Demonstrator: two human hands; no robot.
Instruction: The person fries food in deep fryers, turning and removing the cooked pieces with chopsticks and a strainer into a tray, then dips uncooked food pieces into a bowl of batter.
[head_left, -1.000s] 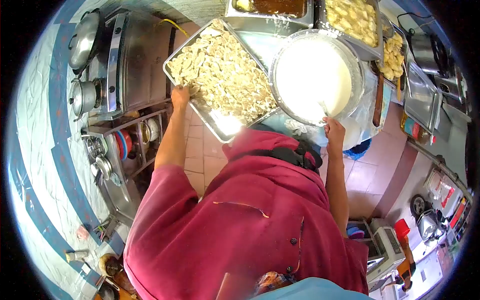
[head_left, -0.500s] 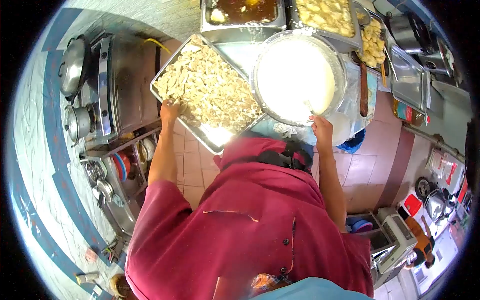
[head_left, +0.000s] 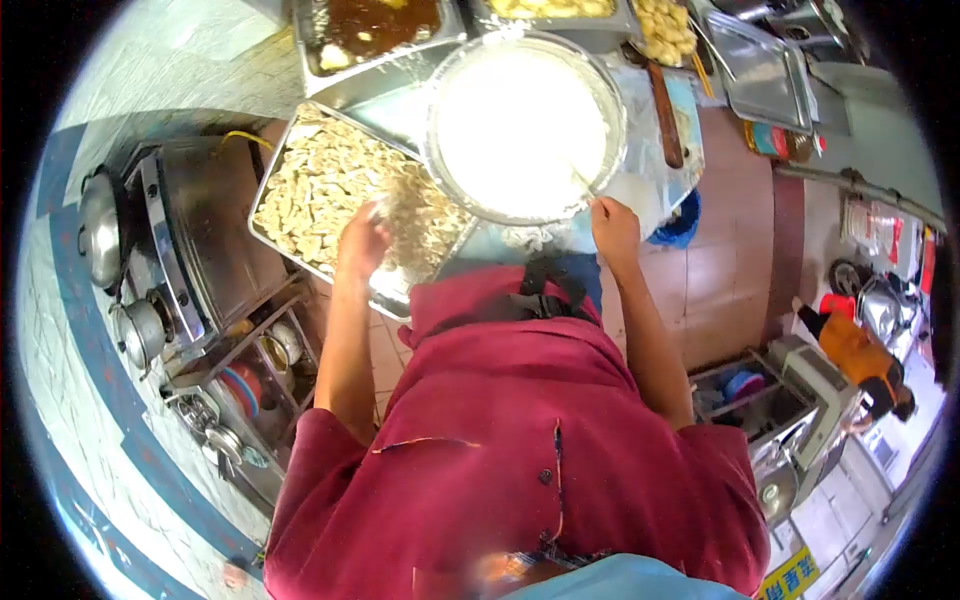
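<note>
A metal tray [head_left: 262, 238] of pale, flat sliced pieces [head_left: 310, 185] lies at a slant in front of me. Over its near part is my left hand [head_left: 365, 243], blurred by motion, beside a smeared darker patch of pieces. Whether its fingers hold any pieces I cannot tell. To the right stands a large round bowl [head_left: 432, 150] filled with a bright white mixture [head_left: 520, 125]. At the bowl's near right rim my right hand [head_left: 615, 228] is closed on a thin-handled utensil [head_left: 580, 180], whose far end is lost in the glare.
Behind stand a metal pan of brown liquid [head_left: 375, 25] and a tray of yellow chunks [head_left: 550, 8]. A brown wooden handle [head_left: 665, 115] lies right of the bowl. A metal stove unit [head_left: 205, 225] is at the left. A person in orange [head_left: 860, 355] is far right.
My left hand has left the tray's left rim and is now over the pieces. My right hand stays at the bowl's rim with the utensil. The whole view has shifted.
</note>
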